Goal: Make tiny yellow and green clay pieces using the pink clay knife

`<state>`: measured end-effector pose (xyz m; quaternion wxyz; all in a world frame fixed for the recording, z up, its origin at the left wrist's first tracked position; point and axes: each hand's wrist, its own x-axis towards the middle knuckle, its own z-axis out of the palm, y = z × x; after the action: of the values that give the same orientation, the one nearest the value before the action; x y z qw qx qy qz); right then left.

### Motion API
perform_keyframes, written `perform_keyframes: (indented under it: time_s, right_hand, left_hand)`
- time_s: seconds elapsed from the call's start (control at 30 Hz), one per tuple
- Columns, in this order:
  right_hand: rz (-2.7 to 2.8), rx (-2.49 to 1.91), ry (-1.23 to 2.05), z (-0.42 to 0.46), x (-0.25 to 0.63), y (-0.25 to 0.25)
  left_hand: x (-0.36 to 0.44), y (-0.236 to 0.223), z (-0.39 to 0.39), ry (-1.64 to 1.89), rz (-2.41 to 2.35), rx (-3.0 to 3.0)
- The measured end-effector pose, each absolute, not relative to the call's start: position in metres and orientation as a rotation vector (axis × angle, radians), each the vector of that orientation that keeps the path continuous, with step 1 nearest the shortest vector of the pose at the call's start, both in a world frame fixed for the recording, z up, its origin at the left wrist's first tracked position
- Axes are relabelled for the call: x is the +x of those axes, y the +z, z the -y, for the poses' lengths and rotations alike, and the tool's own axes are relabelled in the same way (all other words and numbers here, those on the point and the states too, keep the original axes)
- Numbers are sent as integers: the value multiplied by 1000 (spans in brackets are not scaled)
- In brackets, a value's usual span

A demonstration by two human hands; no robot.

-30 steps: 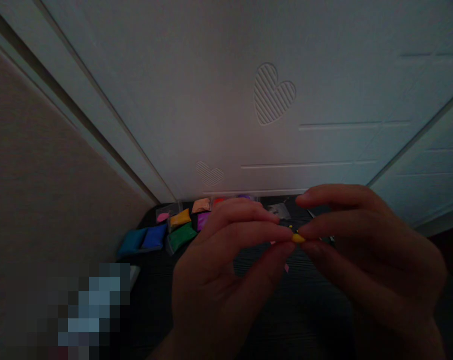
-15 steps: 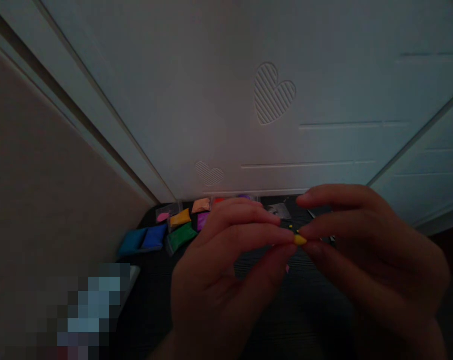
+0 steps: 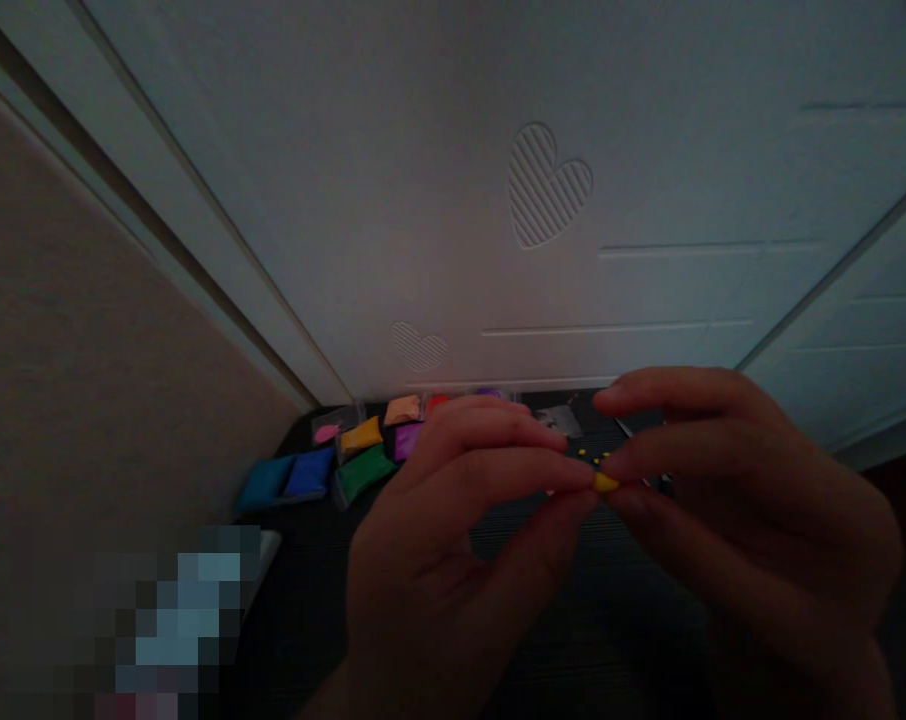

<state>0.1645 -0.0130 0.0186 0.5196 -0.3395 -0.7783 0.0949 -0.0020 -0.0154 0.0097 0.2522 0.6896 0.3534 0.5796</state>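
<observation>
A small lump of yellow modelling clay [image 3: 605,482] is pinched between both hands, above the dark table. My left hand [image 3: 468,540] grips its left side with thumb and index finger, the other fingers lying bent behind. From the right, my right hand [image 3: 753,500] presses the lump between thumb and a fingertip, while another finger is raised above. Most of the clay is hidden by the fingertips. Just beyond it, several tiny yellow bits [image 3: 582,453] lie on the table.
Packets of coloured clay lie at the back left, among them a green packet [image 3: 364,474], a blue packet [image 3: 308,474] and an orange-yellow packet [image 3: 360,436]. A clear bag [image 3: 562,421] is behind the hands. White panels with a heart relief [image 3: 547,188] rise behind the dark table [image 3: 573,640]. A pixelated object stands at left.
My left hand has shifted slightly to the right, closer to my right fingertips. The yellow clay has moved a little right with it and looks blunter. My right hand has hardly moved.
</observation>
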Motion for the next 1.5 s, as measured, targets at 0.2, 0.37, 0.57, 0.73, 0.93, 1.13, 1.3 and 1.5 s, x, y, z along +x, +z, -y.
perform_keyframes:
  time_s: [0.2,0.37,0.57,0.73,0.93,1.13,1.3,1.5]
  right_hand:
    - [1878,-813,222,14,164,20]
    - [1877,-814,202,13,165,20]
    - [1831,-816,209,13,163,16]
    - [1803,-823,260,14,159,13]
    - [1783,-792,293,14,160,15]
    - [1875,-796,251,13,165,19]
    - [1860,-794,244,13,165,19]
    - [1881,-778,238,12,164,20]
  left_hand:
    - [-1,11,15,1550,-954,1877]
    - [-2,13,15,1508,-930,1836]
    - [0,9,10,1417,-861,1553]
    - [2,4,3,1367,-711,1475]
    - [1,3,2,1316,-655,1409]
    - [5,5,4,1394,-698,1395]
    - [5,3,6,1441,-733,1440]
    - [2,9,10,1414,-841,1517]
